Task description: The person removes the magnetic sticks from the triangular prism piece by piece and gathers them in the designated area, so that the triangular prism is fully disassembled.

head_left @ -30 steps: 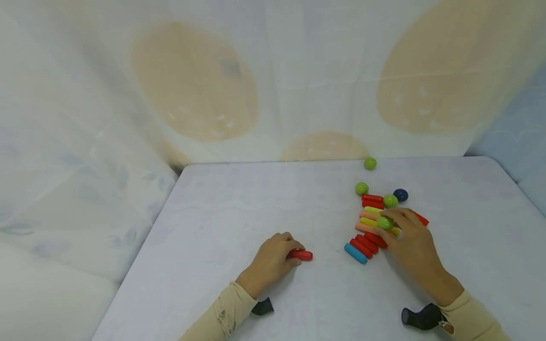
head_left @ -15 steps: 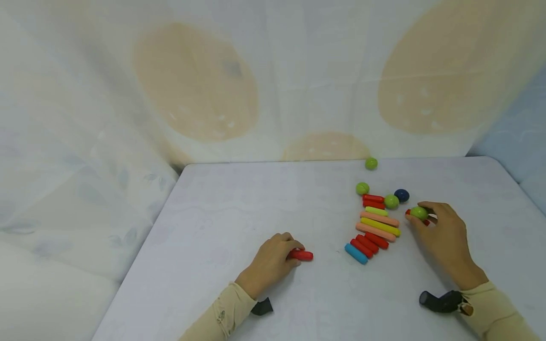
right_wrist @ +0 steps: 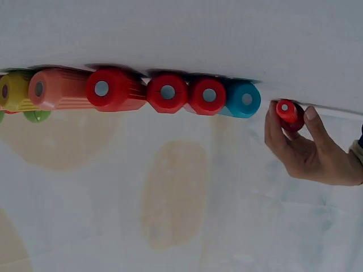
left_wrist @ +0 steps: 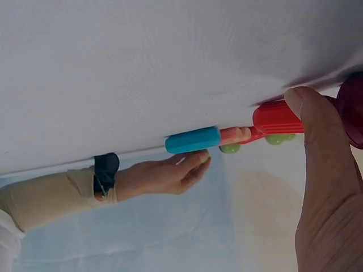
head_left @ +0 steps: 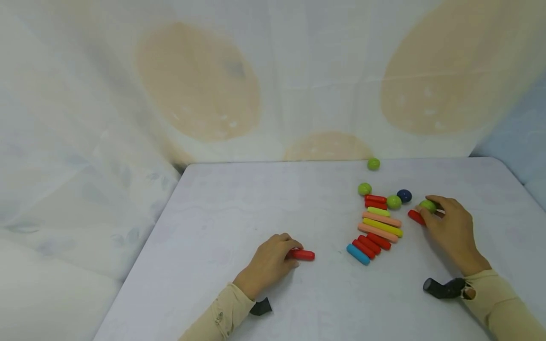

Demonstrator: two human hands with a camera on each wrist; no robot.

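A person's left hand [head_left: 269,263] rests on a pale table [head_left: 239,208] at about 7 o'clock of the head view, thumb and fingers curled to pinch one end of a red stick [head_left: 302,255] that lies flat and points toward 3 o'clock. Beyond it, near 4 o'clock of the table's centre, a row of sticks [head_left: 377,227] lies side by side, a blue stick [head_left: 357,254] nearest, then red, salmon, yellow and green ones. At the row's 3 o'clock the right hand [head_left: 452,229] lies on the table, its fingertips closed around a green ball [head_left: 427,205]; a short red piece [head_left: 415,217] lies just beside that ball, touching the hand. Farther off, a second green ball [head_left: 394,202] and a dark blue ball [head_left: 404,195] sit close together, a third green ball [head_left: 364,189] at the row's far end, and a fourth green ball [head_left: 373,164] at 12 o'clock by the table's far edge.
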